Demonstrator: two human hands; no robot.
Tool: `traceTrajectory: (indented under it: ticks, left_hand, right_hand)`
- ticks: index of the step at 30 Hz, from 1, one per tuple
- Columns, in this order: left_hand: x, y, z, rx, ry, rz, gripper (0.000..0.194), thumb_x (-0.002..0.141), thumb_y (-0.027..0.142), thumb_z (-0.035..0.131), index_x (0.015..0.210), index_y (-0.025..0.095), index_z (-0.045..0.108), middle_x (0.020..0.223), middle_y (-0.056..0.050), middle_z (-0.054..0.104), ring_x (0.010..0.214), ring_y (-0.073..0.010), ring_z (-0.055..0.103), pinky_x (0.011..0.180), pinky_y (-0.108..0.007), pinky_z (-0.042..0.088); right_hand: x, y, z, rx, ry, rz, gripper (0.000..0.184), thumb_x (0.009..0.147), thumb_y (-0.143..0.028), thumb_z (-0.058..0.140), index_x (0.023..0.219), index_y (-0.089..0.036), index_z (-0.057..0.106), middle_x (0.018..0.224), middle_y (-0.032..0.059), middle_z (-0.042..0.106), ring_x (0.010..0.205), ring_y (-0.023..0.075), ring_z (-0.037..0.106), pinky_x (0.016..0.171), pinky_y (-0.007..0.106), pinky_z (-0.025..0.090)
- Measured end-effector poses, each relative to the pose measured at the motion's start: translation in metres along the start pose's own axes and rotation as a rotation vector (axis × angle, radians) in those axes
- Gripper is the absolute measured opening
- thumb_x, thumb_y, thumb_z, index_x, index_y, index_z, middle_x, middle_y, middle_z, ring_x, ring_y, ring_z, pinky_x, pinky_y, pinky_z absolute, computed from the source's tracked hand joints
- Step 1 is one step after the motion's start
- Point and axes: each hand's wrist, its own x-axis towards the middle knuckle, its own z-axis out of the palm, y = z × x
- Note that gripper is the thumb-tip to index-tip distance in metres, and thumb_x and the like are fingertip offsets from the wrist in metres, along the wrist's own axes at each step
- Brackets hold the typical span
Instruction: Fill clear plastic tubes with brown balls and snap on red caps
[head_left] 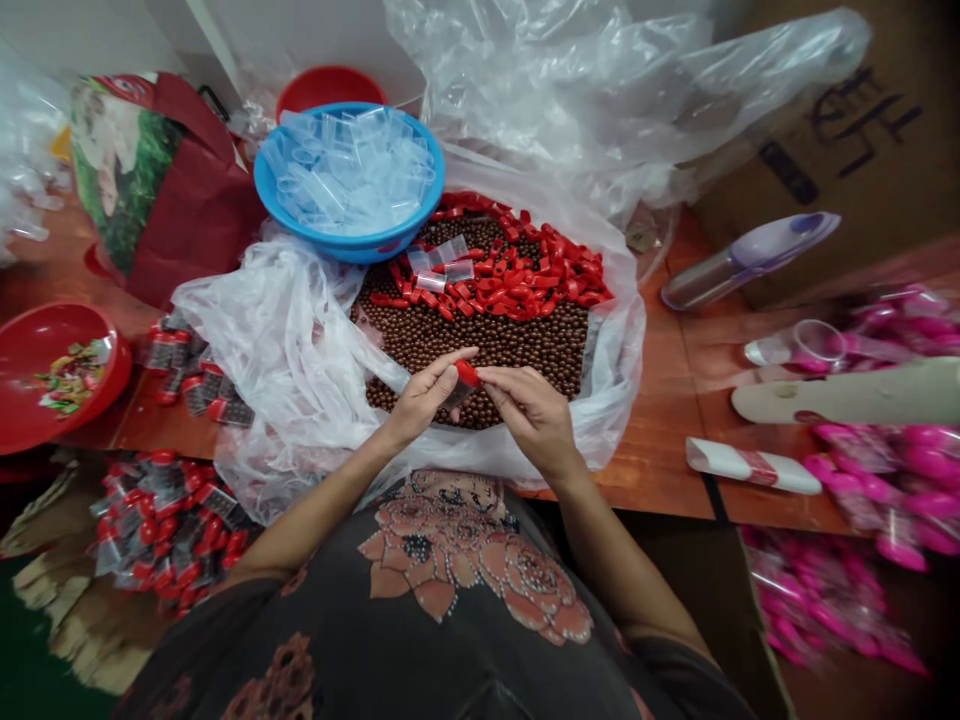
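Observation:
My left hand [421, 398] is closed around a small clear plastic container, mostly hidden by the fingers. A red cap [468, 374] is at its top end, pinched between the thumb and fingers of my right hand [534, 408]. Whether the cap is fully seated I cannot tell. Both hands are over the near edge of a heap of small brown balls [480, 345], which lies in an open white plastic bag [619, 390]. Loose red caps [525, 280] cover the heap's far part. Several clear empty containers [450, 265] lie among them.
A blue basin [360, 248] of clear containers stands behind the bag. Filled red-capped containers [169, 515] are piled in a box at lower left. A red bowl [56, 425] sits at far left. Right are a scoop [750, 258], pink-capped containers [926, 470] and a cardboard box [847, 220].

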Motion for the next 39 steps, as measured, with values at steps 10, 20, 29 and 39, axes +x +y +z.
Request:
traceTrajectory:
  ticks: [10, 20, 29, 39]
  left_hand:
    - [-0.002, 0.002, 0.004, -0.073, 0.03, -0.039, 0.046, 0.091, 0.047, 0.054, 0.126, 0.017, 0.062, 0.078, -0.002, 0.063, 0.061, -0.0089, 0.057, 0.051, -0.019, 0.05]
    - [0.001, 0.013, 0.015, -0.235, 0.179, -0.258, 0.052, 0.084, 0.038, 0.056, 0.132, 0.018, 0.058, 0.076, -0.003, 0.068, 0.056, -0.0103, 0.059, 0.048, -0.021, 0.046]
    - [-0.001, 0.006, 0.024, -0.157, 0.331, -0.14, 0.043, 0.091, 0.032, 0.048, 0.131, 0.022, 0.06, 0.143, -0.004, 0.053, 0.13, -0.0219, 0.047, 0.096, -0.033, 0.049]
    - [-0.007, 0.011, 0.016, -0.179, 0.173, -0.289, 0.06, 0.093, 0.057, 0.044, 0.14, 0.02, 0.051, 0.115, -0.014, 0.068, 0.097, -0.0228, 0.065, 0.071, -0.029, 0.054]
  right_hand:
    - [0.001, -0.001, -0.009, -0.139, -0.099, -0.158, 0.036, 0.091, -0.009, 0.051, 0.121, -0.026, 0.064, 0.116, 0.007, 0.071, 0.1, 0.0192, 0.065, 0.084, 0.04, 0.053]
    - [-0.003, 0.001, 0.011, 0.366, 0.164, 0.411, 0.034, 0.083, -0.036, 0.069, 0.115, -0.027, 0.063, 0.096, 0.0011, 0.072, 0.083, 0.0161, 0.068, 0.074, 0.033, 0.058]
    - [0.0, 0.002, 0.022, -0.226, -0.187, 0.075, 0.064, 0.089, -0.043, 0.06, 0.146, -0.024, 0.036, 0.125, 0.0118, 0.063, 0.107, 0.0294, 0.058, 0.092, 0.049, 0.048]
    - [-0.001, 0.009, 0.026, -0.363, -0.181, -0.087, 0.066, 0.075, -0.056, 0.066, 0.125, -0.019, 0.048, 0.106, 0.0124, 0.064, 0.096, 0.0301, 0.057, 0.081, 0.044, 0.045]
